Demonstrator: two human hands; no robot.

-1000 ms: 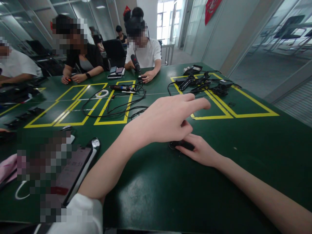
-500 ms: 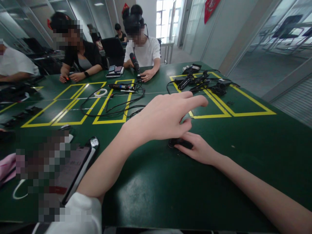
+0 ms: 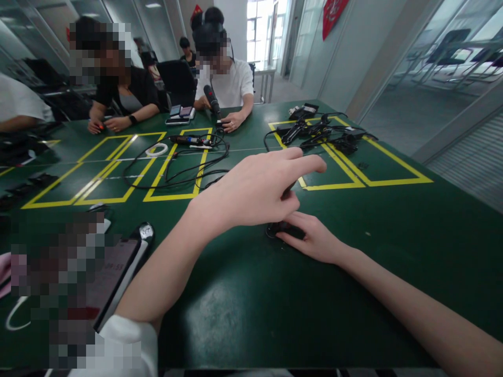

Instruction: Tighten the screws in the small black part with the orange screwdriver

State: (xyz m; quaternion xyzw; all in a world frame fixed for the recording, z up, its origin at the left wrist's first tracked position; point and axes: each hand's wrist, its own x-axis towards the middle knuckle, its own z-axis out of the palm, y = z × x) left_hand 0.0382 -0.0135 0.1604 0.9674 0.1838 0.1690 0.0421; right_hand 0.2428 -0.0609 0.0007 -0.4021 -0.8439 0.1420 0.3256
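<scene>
My left hand [image 3: 261,183] reaches in from the left, its fingers curled above the table with the index finger pointing right. A dark bit of something [image 3: 290,189] shows between those fingers; the rest is hidden behind the hand. Just below it, my right hand [image 3: 316,236] pinches a small black piece [image 3: 293,229] between thumb and fingers, low over the green table [image 3: 243,314]. The left hand covers part of that black piece, so its kind cannot be made out.
A phone [image 3: 118,272] lies at the left near my forearm. Further back are a pen-like black tool with a cable [image 3: 190,140], a white ring [image 3: 156,150] and a heap of black cables and parts [image 3: 318,131]. Across the table a person [image 3: 228,78] holds a black power tool [image 3: 212,99].
The whole view has shifted slightly, so both hands and the table sit a little further left. The hands keep nearly the same pose over the black piece.
</scene>
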